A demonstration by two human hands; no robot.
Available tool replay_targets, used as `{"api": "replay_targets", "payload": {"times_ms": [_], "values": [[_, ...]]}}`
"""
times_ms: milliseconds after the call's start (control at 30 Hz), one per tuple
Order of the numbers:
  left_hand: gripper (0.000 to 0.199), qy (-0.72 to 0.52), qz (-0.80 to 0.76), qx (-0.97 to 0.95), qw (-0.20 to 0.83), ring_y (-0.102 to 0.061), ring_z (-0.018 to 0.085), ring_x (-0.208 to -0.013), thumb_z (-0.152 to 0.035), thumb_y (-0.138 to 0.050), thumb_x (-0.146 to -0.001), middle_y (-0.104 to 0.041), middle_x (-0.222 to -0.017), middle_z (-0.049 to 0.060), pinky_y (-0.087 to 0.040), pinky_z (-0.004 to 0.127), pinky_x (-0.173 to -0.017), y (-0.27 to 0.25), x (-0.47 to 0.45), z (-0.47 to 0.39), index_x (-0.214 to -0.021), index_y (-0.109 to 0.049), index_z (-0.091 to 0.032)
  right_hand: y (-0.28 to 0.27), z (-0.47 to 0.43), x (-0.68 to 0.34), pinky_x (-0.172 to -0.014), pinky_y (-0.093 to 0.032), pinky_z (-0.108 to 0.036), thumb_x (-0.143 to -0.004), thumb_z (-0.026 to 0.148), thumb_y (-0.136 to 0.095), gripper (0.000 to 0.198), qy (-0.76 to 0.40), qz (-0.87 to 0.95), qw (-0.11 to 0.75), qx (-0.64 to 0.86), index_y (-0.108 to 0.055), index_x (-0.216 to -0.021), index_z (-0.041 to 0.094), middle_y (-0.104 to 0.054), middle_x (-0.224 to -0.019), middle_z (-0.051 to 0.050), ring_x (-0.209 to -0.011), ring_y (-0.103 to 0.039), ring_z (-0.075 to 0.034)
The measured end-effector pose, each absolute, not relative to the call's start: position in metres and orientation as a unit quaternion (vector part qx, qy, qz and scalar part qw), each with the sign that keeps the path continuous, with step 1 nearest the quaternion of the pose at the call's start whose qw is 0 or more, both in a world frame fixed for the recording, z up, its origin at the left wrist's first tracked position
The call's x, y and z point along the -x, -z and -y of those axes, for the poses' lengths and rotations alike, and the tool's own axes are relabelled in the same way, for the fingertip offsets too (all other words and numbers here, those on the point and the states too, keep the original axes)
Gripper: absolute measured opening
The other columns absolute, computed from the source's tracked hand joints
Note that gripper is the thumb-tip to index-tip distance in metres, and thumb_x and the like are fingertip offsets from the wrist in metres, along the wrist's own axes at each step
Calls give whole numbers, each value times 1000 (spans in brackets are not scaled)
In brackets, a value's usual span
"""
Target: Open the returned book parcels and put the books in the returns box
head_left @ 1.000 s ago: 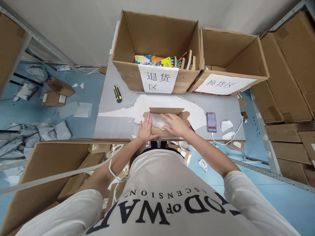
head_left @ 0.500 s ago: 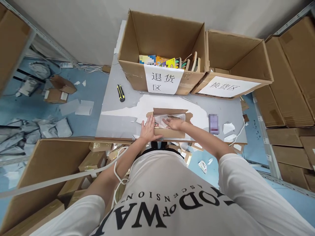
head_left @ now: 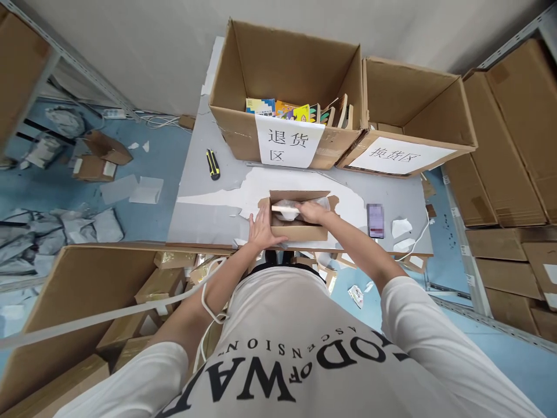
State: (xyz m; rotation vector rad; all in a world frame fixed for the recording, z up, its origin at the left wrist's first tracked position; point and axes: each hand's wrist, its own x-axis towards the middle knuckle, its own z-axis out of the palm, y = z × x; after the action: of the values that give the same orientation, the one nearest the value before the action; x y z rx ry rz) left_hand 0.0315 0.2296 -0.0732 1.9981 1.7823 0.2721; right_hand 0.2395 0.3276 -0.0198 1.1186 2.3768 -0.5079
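A small open cardboard box (head_left: 300,234) sits near the table's front edge, its back flap standing up. Against its left end my left hand (head_left: 261,228) is braced, fingers along the side and thumb over the front wall, holding the box. Inside the box, my right hand (head_left: 312,212) is closed on a book in clear plastic wrap (head_left: 288,210). The book is tilted up, and a pale edge like pages faces me. Its cover cannot be seen, and the right fingertips are partly hidden by the wrap.
Behind stand a large carton (head_left: 235,130) with several books and another labelled carton (head_left: 354,154). A yellow-black box cutter (head_left: 213,164) lies left, a phone (head_left: 375,220) and paper scraps (head_left: 401,227) right. A big carton (head_left: 100,278) of parcels stands at front left; a white cable (head_left: 130,313) crosses it.
My right hand has gone from lying flat on the wrapped book to gripping it. The book has been tilted up, uncovering the box floor at the front. My left hand has stayed put.
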Motion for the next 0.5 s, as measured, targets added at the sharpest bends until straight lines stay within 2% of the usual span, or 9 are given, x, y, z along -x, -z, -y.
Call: {"api": "replay_targets", "payload": {"times_ms": [133, 300, 400, 500], "values": [[138, -89, -675, -692, 241, -23, 38, -144, -67, -73, -55, -22, -156, 23, -4, 57, -117, 67, -34, -232, -153, 5, -10, -11, -336, -251, -74, -45, -30, -89, 30, -50, 28, 217, -872, 169, -405, -57, -114, 20, -71, -104, -13, -95, -66, -27], [135, -79, -685, -681, 246, -20, 40, -144, -62, -77, -53, -23, -155, 23, -1, 60, -116, 57, -40, -238, -153, -2, -11, -62, -338, -274, -75, -43, -29, -83, 26, -58, 21, 288, -866, 72, -402, -63, -102, 19, -71, -96, -7, -90, -64, -24], [130, -77, -686, -678, 254, -18, 40, -144, -60, -79, -53, -24, -155, 24, -4, 61, -116, 50, -44, -244, -152, -11, -11, -85, -329, -290, -81, -46, -32, -82, 29, -60, 25, 402, -829, -56, -384, -64, -105, 19, -70, -100, -5, -92, -63, -23], [127, -96, -677, -676, 274, -16, 41, -145, -55, -81, -51, -22, -156, 23, -12, 61, -115, 43, -46, -254, -151, -15, -13, -88, -310, -301, -85, -49, -35, -80, 38, -65, 43, 535, -710, -235, -394, -59, -118, 20, -68, -111, -4, -100, -62, -24]]}}
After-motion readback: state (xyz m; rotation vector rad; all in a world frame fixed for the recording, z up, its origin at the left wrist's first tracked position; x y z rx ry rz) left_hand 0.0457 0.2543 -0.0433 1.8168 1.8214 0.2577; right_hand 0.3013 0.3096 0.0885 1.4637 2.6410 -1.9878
